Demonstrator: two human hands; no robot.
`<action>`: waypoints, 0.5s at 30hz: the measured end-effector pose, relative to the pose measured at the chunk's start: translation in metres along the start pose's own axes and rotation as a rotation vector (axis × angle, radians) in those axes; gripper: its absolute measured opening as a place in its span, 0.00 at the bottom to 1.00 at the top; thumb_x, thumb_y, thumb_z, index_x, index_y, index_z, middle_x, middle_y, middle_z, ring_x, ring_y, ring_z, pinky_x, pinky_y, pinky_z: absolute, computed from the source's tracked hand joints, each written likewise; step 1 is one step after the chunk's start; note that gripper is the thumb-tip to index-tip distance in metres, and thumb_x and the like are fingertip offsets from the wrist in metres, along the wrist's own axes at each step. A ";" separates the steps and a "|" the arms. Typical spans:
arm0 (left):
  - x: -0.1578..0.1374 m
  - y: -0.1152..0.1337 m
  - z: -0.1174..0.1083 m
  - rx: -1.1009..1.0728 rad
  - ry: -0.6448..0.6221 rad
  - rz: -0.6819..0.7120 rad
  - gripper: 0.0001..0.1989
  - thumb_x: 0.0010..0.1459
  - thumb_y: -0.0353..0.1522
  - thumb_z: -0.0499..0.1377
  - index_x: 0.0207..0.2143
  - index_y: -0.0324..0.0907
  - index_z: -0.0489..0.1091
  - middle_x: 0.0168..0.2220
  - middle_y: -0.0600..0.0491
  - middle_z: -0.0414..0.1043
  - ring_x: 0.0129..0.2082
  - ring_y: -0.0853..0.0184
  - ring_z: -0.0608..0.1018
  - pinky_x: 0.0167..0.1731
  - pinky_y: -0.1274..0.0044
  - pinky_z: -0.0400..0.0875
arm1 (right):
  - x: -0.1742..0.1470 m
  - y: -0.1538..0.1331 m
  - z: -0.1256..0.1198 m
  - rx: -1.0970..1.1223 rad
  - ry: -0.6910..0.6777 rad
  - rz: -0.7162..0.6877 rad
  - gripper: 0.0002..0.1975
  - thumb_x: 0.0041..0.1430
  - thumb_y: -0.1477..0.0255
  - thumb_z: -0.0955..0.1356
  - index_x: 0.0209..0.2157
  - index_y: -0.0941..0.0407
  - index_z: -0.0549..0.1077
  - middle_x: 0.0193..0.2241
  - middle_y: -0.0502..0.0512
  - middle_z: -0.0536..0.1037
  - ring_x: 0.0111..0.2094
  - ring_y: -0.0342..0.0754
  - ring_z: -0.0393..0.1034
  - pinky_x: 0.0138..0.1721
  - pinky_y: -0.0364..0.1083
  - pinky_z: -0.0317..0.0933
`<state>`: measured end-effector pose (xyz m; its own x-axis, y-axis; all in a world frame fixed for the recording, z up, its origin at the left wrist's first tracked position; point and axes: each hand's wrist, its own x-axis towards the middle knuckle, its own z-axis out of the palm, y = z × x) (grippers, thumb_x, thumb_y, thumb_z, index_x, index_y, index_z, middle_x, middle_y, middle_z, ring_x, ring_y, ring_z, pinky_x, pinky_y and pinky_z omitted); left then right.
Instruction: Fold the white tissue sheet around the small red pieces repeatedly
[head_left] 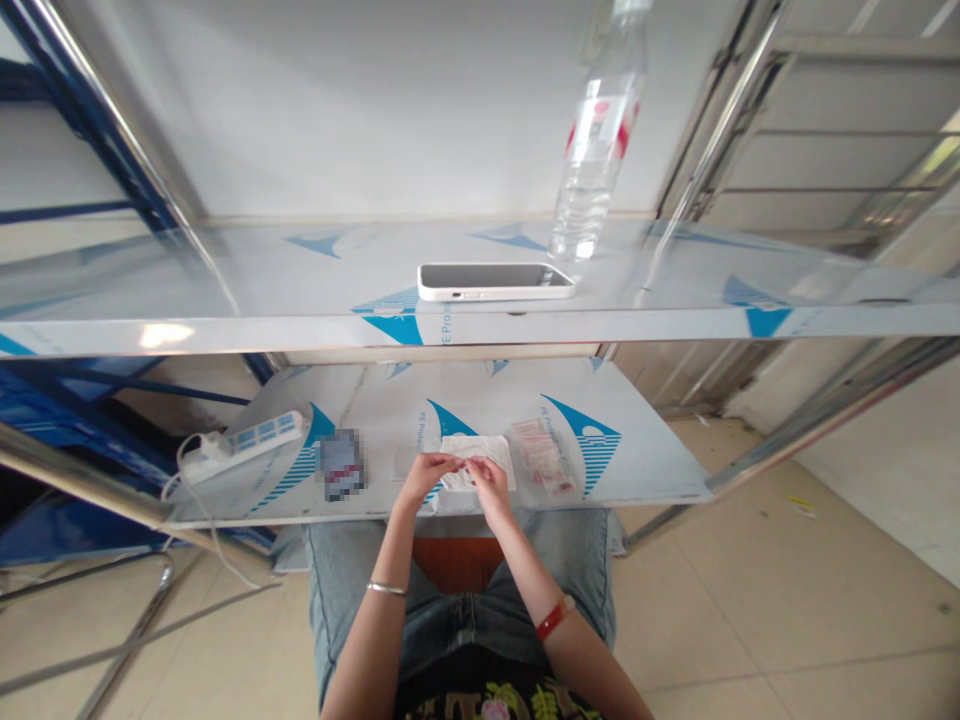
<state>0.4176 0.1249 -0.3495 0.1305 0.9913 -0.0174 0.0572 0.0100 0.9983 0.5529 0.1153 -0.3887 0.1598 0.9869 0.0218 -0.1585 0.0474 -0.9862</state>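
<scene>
My left hand (424,472) and my right hand (487,478) meet over the front edge of the lower steel shelf (645,470). Between their fingertips they pinch a small thin pale piece (459,462); what it is cannot be made out. Just behind the hands lies a white paper sheet or pad (487,452). To its right is a clear bag with red and white items (541,456). A silver bangle is on my left wrist and a red band on my right.
A white power strip (247,440) with cable lies at the lower shelf's left, a blurred small object (343,463) beside it. On the upper shelf (225,290) rest a white-cased phone (495,281) and a clear water bottle (600,130). Blue racking stands at left.
</scene>
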 end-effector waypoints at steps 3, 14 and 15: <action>-0.001 0.002 0.001 -0.021 -0.032 -0.008 0.16 0.44 0.43 0.64 0.27 0.39 0.79 0.27 0.47 0.78 0.30 0.62 0.76 0.35 0.73 0.68 | -0.001 -0.002 0.000 -0.011 0.014 0.013 0.14 0.44 0.59 0.70 0.26 0.56 0.73 0.28 0.56 0.77 0.34 0.52 0.71 0.30 0.45 0.62; 0.005 -0.011 -0.002 0.030 -0.072 0.017 0.19 0.45 0.43 0.63 0.30 0.35 0.78 0.25 0.49 0.77 0.27 0.66 0.76 0.33 0.76 0.70 | -0.001 0.002 0.001 -0.038 -0.039 -0.006 0.17 0.45 0.58 0.71 0.27 0.60 0.76 0.24 0.55 0.77 0.28 0.47 0.70 0.28 0.42 0.60; 0.006 -0.013 -0.002 0.023 -0.071 0.016 0.19 0.45 0.43 0.63 0.32 0.35 0.78 0.25 0.49 0.77 0.27 0.66 0.76 0.33 0.76 0.70 | -0.001 0.003 0.001 -0.044 -0.036 -0.015 0.18 0.46 0.58 0.70 0.28 0.60 0.76 0.24 0.54 0.77 0.27 0.47 0.69 0.28 0.42 0.59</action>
<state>0.4157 0.1310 -0.3620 0.2011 0.9795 -0.0065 0.0774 -0.0093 0.9970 0.5515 0.1147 -0.3917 0.1265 0.9911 0.0413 -0.1132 0.0558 -0.9920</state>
